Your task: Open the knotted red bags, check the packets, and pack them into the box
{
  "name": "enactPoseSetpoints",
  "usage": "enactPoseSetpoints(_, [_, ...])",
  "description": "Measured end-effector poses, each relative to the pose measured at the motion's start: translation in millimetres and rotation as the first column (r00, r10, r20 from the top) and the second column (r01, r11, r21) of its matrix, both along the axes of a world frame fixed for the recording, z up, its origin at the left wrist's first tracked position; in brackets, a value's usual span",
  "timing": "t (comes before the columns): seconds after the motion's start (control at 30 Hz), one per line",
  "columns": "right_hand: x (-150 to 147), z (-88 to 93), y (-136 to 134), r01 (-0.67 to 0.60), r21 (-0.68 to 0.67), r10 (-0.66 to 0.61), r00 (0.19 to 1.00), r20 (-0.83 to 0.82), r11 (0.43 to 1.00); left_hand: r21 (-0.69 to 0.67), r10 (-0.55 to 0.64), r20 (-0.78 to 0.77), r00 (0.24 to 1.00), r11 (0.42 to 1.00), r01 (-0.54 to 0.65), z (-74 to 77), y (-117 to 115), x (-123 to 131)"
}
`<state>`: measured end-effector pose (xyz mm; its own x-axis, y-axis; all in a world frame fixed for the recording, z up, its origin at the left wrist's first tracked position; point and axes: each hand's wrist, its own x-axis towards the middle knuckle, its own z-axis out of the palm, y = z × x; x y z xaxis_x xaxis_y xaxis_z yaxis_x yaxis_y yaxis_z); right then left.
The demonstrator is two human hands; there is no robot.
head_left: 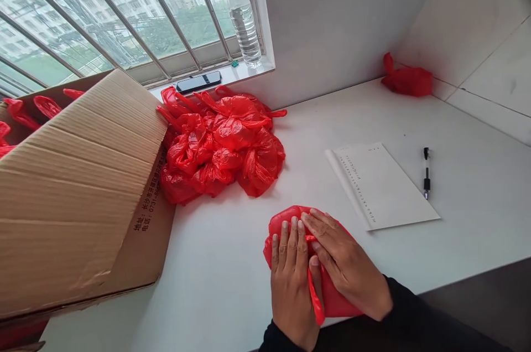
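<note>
A red plastic bag [280,224] lies flat on the white table [232,263] near the front edge. My left hand [291,277] rests on its left half, fingers stretched out and pressed flat. My right hand [345,263] lies on the bag's right half, fingers also flat, its fingertips meeting those of the left. A red handle strip [316,299] runs out between the two hands toward me.
A heap of knotted red bags [219,144] sits behind, beside a large open cardboard box [78,191] holding more red bags. A paper sheet [379,183] and pen [426,173] lie to the right. One red bag [409,79] lies in the far corner. A phone [198,82] and water bottle [241,11] stand on the windowsill.
</note>
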<state>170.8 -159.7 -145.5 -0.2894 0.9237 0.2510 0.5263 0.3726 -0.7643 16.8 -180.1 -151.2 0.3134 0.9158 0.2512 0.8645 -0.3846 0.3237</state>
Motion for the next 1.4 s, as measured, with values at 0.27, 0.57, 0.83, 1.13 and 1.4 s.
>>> enactPoseSetpoints(0.27, [-0.6,-10.3,2.4,0.004,-0.057,-0.001,0.999,0.054,0.998,0.024,0.021,-0.054,0.998,1.0,-0.019,-7.4,3.0,2.3])
enactPoseSetpoints(0.57, [25.3,45.2,4.5,0.03,-0.564,-0.446,0.647,-0.619,0.825,-0.025,0.103,0.402,0.91,0.995,-0.101,27.1,-7.2,-7.9])
enactPoseSetpoints(0.83, [32.2,63.9,9.1,-0.119,-0.605,-0.48,0.498,-0.722,0.787,0.139,0.162,0.188,0.969,0.972,-0.189,33.2,-4.9,-34.2])
enactPoseSetpoints(1.13, [21.1,85.2,-10.9,-0.096,-0.523,-0.364,0.614,-0.701,0.847,0.057,-0.248,0.146,0.958,0.969,0.242,64.3,-5.4,-10.1])
enactPoseSetpoints(1.4, [33.7,68.5,-19.7,0.14,-0.589,-0.514,0.67,-0.536,0.796,0.14,0.227,0.362,0.904,0.946,-0.294,117.2,40.5,-49.2])
